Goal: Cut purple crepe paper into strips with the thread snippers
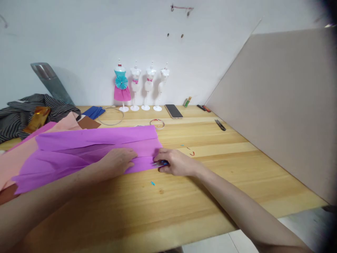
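Note:
A large sheet of purple crepe paper point(86, 147) lies folded on the wooden table point(210, 182). My left hand point(118, 161) rests flat on the paper's near right corner, fingers stretched out. My right hand point(175, 162) sits at the paper's right edge with fingers curled around a small blue object point(163, 162) that I cannot make out clearly. Pink paper sheets point(15, 158) lie under the purple one at the left.
Several small white mannequins point(143, 88), one in a teal and pink dress, stand at the wall. Nearby lie a phone point(173, 111), a tape roll point(157, 123), blue paper point(93, 112), a wire ring, black snips point(220, 124) and striped cloth point(23, 112). A grey board point(284, 105) leans at right.

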The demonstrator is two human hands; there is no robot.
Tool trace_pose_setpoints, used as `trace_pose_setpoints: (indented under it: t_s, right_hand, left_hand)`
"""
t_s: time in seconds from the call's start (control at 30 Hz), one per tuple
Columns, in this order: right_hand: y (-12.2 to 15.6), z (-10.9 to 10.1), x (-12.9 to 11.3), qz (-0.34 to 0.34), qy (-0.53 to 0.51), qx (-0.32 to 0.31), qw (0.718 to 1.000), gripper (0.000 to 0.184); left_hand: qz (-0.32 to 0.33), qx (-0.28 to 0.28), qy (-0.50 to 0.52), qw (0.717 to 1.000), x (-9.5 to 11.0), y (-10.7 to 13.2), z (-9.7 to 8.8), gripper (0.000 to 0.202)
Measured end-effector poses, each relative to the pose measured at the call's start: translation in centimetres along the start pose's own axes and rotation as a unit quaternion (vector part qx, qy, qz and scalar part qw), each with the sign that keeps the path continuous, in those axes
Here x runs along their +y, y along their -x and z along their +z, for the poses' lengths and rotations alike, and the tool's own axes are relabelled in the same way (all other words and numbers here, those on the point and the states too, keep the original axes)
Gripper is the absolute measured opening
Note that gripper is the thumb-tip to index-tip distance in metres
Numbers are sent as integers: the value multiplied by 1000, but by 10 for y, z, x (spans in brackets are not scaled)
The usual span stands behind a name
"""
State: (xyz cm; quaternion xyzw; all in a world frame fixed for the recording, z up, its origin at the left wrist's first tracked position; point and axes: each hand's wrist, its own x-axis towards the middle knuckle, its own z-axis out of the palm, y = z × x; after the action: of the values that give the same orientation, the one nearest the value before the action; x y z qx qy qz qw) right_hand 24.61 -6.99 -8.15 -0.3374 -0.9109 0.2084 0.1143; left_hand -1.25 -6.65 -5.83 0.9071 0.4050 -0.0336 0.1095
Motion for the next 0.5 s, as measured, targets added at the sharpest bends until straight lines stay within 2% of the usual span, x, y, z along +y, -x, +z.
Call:
trace_pose_setpoints:
  t_s: [0.1, 0.2, 0.3, 0.43, 0.5]
  right_hand:
    - [1, -5, 8, -6, -82, -12, 997, 40]
    - [0, -6, 12, -13, -113, -12, 993, 41]
    - [0, -4, 13, -11, -121, -14, 992, 42]
    - [-1, -2, 14, 6, -135, -13, 991, 43]
    - [-1, -1, 14, 11, -138, -11, 990, 43]
  left_hand:
    - [-21, 12, 51, 998, -11, -3, 4, 26]
    - [-29, -17, 92, 995, -17, 4, -4, 24]
    - [-49, -51, 94, 993, -25, 21, -14, 18]
    - [-97, -117, 86, 985, -48, 50, -20, 14]
    - [-129, -119, 78, 981, -62, 66, -22, 10]
